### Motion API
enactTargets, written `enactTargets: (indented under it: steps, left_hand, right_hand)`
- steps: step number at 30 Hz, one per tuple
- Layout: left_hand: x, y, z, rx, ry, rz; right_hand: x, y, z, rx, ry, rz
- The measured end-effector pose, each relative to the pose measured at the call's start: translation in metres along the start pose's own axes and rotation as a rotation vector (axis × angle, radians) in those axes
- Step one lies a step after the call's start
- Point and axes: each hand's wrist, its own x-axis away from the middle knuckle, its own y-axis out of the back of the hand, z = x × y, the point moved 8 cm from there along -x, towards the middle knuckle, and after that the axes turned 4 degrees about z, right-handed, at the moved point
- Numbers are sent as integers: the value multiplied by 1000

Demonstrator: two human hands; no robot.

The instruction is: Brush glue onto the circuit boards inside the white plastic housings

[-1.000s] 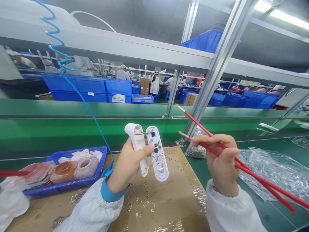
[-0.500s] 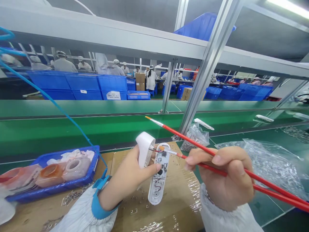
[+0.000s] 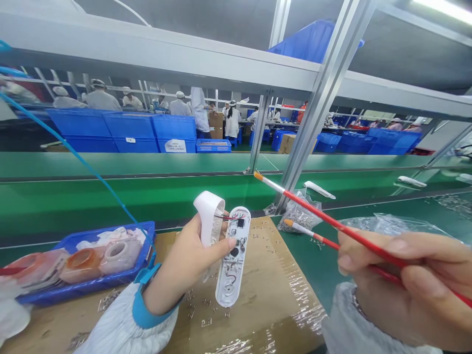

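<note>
My left hand (image 3: 184, 255) is closed around an opened white plastic device. Its thumb presses on the long rounded half with the circuit board (image 3: 240, 246), and the curved white shell (image 3: 209, 209) lies behind the fingers. Thin red and black wires run between the two parts. My right hand (image 3: 401, 280), off to the right, grips two thin red paintbrushes (image 3: 319, 212) with orange-tan bristles. Both brush tips point left and up, apart from the board. A blue wrist strap (image 3: 149, 307) with a coiled cord is on my left wrist.
Cardboard (image 3: 273, 295) strewn with small metal pieces lies below my hands. At left a blue tray (image 3: 92, 282) holds tape rolls. Plastic bags (image 3: 300, 216) of small parts, a metal post (image 3: 313, 113) and the green conveyor (image 3: 92, 199) with white shells stand beyond. People work farther back.
My right hand has moved right and drawn the brushes away from the circuit board, where the lower tip was before. My left hand with the device has shifted slightly left.
</note>
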Motion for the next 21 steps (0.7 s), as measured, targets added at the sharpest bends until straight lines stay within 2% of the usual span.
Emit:
enactTargets:
  steps: [2, 7, 9, 16, 21]
  left_hand:
    - [1, 0, -2, 3, 0, 1]
    - [1, 1, -5, -18, -16, -8]
    - [1, 0, -4, -4, -11, 6]
    - [4, -1, -7, -88, 55, 19]
    - [6, -1, -12, -115, 57, 3]
  right_hand:
    - [-2, -5, 2, -2, -25, 73]
    - [-1, -23, 3, 39, 12, 362]
    - [2, -27, 1, 60, 22, 433]
    - [3, -29, 7, 90, 54, 424]
    - [-3, -34, 15, 160, 74, 545]
